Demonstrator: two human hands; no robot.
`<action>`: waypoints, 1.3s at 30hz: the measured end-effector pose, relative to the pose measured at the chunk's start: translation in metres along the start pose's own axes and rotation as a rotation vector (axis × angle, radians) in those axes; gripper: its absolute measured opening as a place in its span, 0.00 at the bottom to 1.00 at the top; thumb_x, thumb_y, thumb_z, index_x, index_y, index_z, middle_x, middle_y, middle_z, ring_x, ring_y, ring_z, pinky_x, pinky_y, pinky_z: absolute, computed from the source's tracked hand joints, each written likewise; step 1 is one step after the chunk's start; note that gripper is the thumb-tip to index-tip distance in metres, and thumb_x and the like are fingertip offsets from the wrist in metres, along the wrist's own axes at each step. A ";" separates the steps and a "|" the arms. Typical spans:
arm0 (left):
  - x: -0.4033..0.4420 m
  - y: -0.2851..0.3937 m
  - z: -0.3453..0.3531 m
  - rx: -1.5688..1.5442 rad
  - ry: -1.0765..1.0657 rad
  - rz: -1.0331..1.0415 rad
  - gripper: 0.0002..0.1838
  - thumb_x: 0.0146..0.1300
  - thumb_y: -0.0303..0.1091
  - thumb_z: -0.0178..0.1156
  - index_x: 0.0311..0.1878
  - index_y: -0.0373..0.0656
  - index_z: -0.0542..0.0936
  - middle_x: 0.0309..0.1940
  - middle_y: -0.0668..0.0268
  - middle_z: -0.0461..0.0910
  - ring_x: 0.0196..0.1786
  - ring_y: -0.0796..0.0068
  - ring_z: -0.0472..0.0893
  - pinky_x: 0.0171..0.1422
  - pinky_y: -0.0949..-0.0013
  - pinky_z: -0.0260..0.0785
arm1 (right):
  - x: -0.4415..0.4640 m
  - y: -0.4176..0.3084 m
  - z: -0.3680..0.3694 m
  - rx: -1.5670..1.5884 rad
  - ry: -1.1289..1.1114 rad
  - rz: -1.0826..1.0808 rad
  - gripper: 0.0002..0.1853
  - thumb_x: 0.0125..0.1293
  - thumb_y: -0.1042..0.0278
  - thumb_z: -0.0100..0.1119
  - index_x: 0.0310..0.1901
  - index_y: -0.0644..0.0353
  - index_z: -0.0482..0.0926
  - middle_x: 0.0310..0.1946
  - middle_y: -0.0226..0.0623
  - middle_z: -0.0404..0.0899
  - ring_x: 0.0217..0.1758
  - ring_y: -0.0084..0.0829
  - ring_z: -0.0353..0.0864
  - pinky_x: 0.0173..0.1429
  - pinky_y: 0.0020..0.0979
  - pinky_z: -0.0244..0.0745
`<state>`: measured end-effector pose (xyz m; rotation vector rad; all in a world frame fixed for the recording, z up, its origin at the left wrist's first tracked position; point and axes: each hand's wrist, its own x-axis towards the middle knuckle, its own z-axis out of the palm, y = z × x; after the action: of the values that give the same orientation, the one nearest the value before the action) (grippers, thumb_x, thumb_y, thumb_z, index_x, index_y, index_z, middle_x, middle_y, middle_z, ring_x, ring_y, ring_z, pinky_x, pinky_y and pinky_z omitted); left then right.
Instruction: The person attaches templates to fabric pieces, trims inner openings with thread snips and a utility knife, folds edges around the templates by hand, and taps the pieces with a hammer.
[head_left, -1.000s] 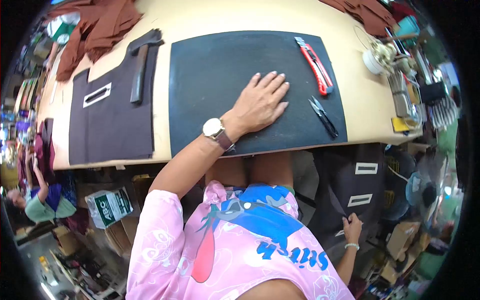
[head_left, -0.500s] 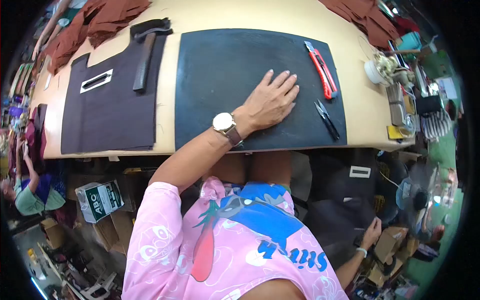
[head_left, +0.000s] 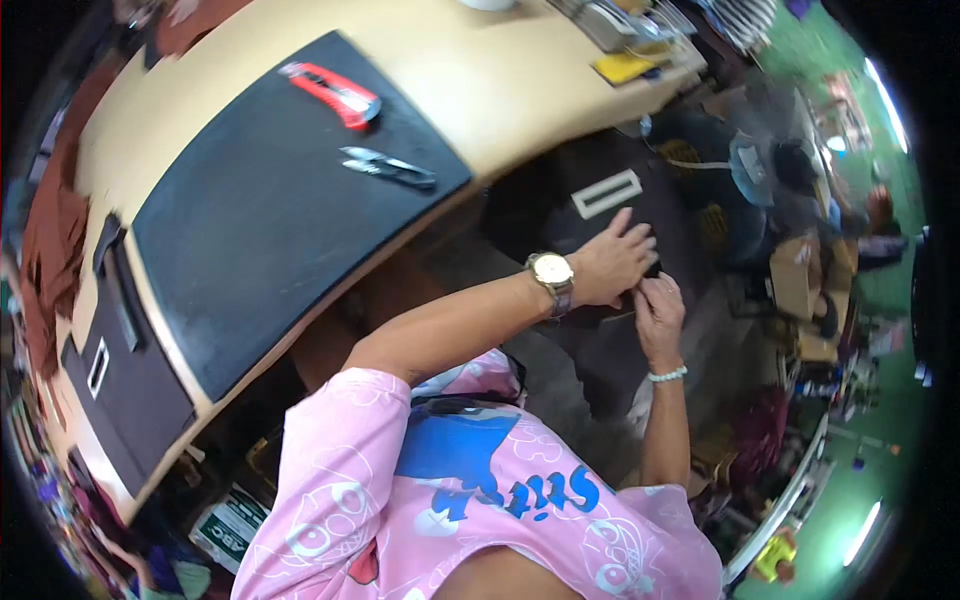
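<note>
Off the table's near edge, a dark cloth piece [head_left: 560, 260] hangs low over my lap and to the right. A pale rectangular frame [head_left: 607, 194] shows on it. My left hand [head_left: 612, 262], with a wristwatch, has its fingers curled over this cloth, its thumb hidden. Close against it, my right hand [head_left: 660, 310], with a bead bracelet at the wrist, pinches the cloth's edge. On the table lies a black mat [head_left: 250, 210] bearing a red utility knife [head_left: 335, 95] and thread snips [head_left: 390, 167].
A hammer [head_left: 122, 290] rests on another dark cloth piece [head_left: 140, 400] at the table's left. Brown cloth [head_left: 60, 250] lies beyond it. Something yellow [head_left: 622, 68] is at the table corner. A fan [head_left: 770, 165] and cardboard boxes [head_left: 800, 275] stand right.
The view has swung to the right. My left hand has left the black mat and come over to the dark cloth piece, beside my right hand, which still holds it.
</note>
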<state>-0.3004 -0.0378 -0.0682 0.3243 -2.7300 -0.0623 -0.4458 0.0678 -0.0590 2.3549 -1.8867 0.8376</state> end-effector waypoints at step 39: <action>-0.098 0.015 -0.111 -0.213 0.240 -0.711 0.26 0.33 0.16 0.60 0.43 0.41 0.76 0.40 0.58 0.80 0.48 0.57 0.79 0.59 0.56 0.68 | -0.001 0.034 -0.101 -0.268 0.118 0.210 0.26 0.39 0.86 0.48 0.43 0.58 0.79 0.40 0.39 0.79 0.52 0.40 0.75 0.64 0.43 0.60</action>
<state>-0.1734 -0.0001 -0.0007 1.1345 -2.2200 -0.4663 -0.5170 0.0930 0.0160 1.9382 -2.0735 0.6681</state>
